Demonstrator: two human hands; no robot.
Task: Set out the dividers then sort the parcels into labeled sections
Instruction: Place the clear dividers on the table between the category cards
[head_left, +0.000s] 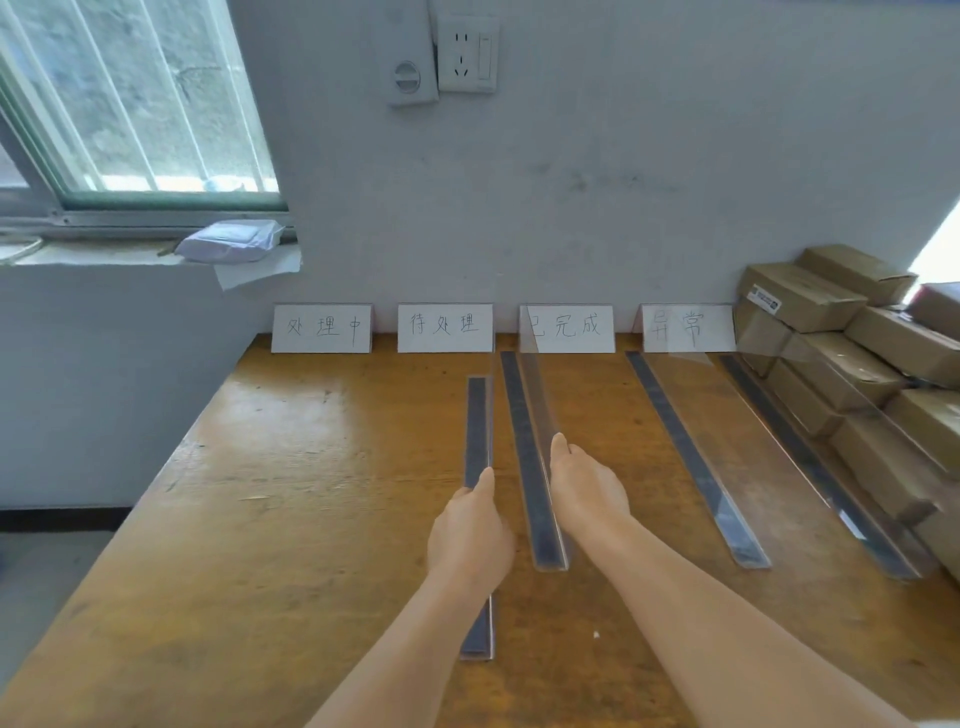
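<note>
Divider (477, 415) gripped by left hand (470, 535); right hand (584, 488) grips neighbouring divider (524, 431) alongside.

Two bare forearms entered from the bottom edge of the view, each ending in a bare hand. The left hand (470, 535) and the right hand (587, 493) wore no gloves, rings, watches or bracelets. No sleeves showed anywhere along either arm; both forearms were uncovered from the wrist down to where they left the view. The arms were slim and smooth, without visible marks, tattoos or bandages. The nails were too small to make out. At the bottom right corner a pale sliver showed, too little of it to identify.
</note>
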